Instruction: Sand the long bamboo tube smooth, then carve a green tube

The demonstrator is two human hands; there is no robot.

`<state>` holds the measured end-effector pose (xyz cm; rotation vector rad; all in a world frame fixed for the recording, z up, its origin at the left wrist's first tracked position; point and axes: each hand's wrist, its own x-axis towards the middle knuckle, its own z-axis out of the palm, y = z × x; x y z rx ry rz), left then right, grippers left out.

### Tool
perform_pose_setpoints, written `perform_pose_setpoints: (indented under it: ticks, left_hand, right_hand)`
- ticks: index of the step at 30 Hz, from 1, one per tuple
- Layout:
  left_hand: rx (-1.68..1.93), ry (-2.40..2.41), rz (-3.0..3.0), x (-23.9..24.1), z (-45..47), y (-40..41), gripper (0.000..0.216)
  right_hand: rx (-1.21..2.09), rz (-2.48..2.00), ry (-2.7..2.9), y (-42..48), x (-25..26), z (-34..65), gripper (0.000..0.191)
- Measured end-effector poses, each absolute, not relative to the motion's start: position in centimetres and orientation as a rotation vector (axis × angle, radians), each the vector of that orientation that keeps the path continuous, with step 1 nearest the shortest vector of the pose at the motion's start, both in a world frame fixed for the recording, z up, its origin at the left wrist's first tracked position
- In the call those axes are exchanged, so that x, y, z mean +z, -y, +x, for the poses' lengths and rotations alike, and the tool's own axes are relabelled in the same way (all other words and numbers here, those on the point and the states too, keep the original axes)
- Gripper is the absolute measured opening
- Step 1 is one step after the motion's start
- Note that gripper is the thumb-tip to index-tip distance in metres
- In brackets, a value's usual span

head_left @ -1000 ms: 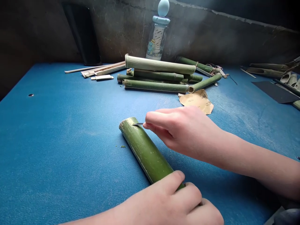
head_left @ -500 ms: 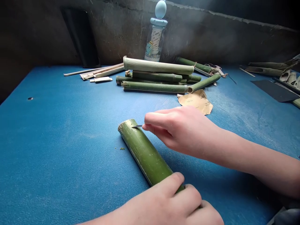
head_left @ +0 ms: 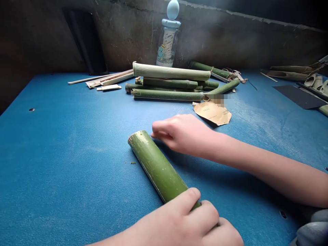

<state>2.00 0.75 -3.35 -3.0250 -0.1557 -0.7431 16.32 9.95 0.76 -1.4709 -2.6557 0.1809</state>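
A split length of green bamboo [head_left: 160, 167] lies slantwise on the blue tabletop, rounded side up, its frayed cut end pointing away to the left. My left hand [head_left: 187, 218] is wrapped over its near end and presses it down. Just right of the far end, my right hand [head_left: 176, 133] is closed in a pinch, apart from the bamboo. The thin metal blade that showed in its fingers half a second ago is now hidden behind them. A small pale scraped patch with a dark nick marks the bamboo near its far end.
Several bamboo pieces [head_left: 167, 95] lie stacked at the back, before a clear bottle [head_left: 167, 44]. Brown sandpaper [head_left: 214, 112] lies beyond my right hand. Bamboo strips [head_left: 118, 78] are at back left, a dark sheet [head_left: 298, 95] at right, green crumbs [head_left: 132, 163] beside the bamboo.
My right hand has drawn the blade tip off the bamboo's surface and shifted slightly left and away, turning so the blade no longer shows. The left hand and bamboo stay in place.
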Motion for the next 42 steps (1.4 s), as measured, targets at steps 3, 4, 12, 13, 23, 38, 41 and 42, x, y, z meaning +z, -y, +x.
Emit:
perform_pose_setpoints:
  ticks: [3,4,12,13,23,38,41,42]
  left_hand:
    - [-0.741,0.153,-2.998,-3.4,1.9,-0.7,0.016]
    - [-0.728,0.143,-2.993,-3.5,1.9,-0.7,0.016]
    - [-0.73,0.167,-2.971,-3.8,1.6,-0.6,0.019]
    - [-0.727,0.162,-2.976,-3.7,1.6,-0.6,0.02]
    - [-0.844,0.189,-3.031,-4.0,2.3,-0.5,0.017]
    - [-0.857,0.149,-3.045,-4.0,2.4,-0.5,0.016]
    - [-0.839,0.135,-3.052,-3.7,2.4,-0.7,0.018]
    - [-0.827,0.135,-3.054,-3.6,2.3,-0.7,0.018]
  right_hand:
    - [0.145,-1.515,2.632,-10.1,0.8,16.9,0.026]
    - [0.126,-1.554,2.599,-10.1,1.1,17.1,0.027]
    - [0.399,-1.477,2.627,-8.5,3.4,17.2,0.027]
    - [0.411,-1.475,2.624,-8.5,3.4,17.1,0.027]
    - [0.382,-1.449,2.602,-8.1,2.5,17.2,0.026]
    - [0.349,-1.384,2.53,-7.5,1.6,17.1,0.025]
    - [0.331,-1.385,2.526,-7.4,1.5,16.9,0.025]
    - [0.329,-1.385,2.526,-7.4,1.5,16.8,0.025]
